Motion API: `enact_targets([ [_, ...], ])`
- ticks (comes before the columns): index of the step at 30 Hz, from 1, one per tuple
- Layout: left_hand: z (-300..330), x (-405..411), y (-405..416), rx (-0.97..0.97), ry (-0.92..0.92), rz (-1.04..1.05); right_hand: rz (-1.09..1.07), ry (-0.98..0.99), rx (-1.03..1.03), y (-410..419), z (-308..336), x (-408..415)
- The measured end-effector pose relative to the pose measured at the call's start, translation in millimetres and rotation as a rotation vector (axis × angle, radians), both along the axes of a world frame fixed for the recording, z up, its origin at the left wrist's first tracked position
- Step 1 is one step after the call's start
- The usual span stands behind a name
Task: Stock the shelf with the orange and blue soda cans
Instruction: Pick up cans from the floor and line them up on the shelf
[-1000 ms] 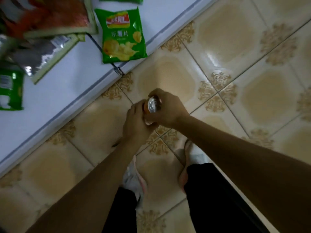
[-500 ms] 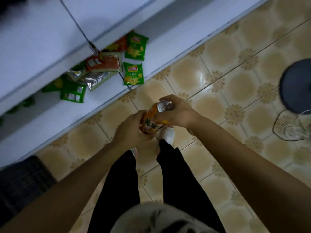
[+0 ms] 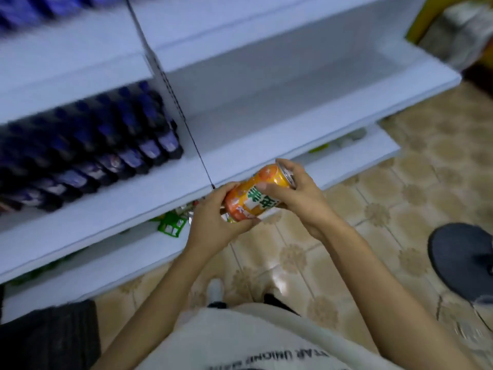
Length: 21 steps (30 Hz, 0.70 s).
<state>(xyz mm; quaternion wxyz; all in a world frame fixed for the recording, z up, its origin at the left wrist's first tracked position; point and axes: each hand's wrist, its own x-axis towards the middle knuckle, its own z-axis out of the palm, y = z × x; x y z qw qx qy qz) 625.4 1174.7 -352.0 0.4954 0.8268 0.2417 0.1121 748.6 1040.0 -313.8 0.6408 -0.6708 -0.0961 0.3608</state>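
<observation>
Both hands closed on orange can, left hand at base, right hand near top, tilted, probably steadying before shelving on shelf right of blue cans.

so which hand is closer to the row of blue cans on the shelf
Left. The left hand holds the orange can on the blue cans' side; the right hand grips its far end.
</observation>
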Motion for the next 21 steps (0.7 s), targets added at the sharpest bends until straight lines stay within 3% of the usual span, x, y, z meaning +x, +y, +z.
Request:
enact_targets([
  [3, 45, 6, 5, -0.025, -0.146, 0.099, 0.023, -0.083, 0.128, 10, 44, 5],
  [7, 96, 4, 3, -0.238, -0.313, 0.204, 0.096, -0.169, 0.313, 26, 92, 3],
  [15, 136, -34, 21, -0.652, -0.483, 0.179, 0.388, -0.291, 0.383, 75, 149, -13],
  [18, 142, -55, 33, -0.597, -0.54, 0.27, 0.482, -0.32, 0.38, 96, 158, -30],
  [21, 151, -75, 46, -0.416, -0.576, 0.369, 0.564, -0.384, 0.364, 119, 165, -48],
])
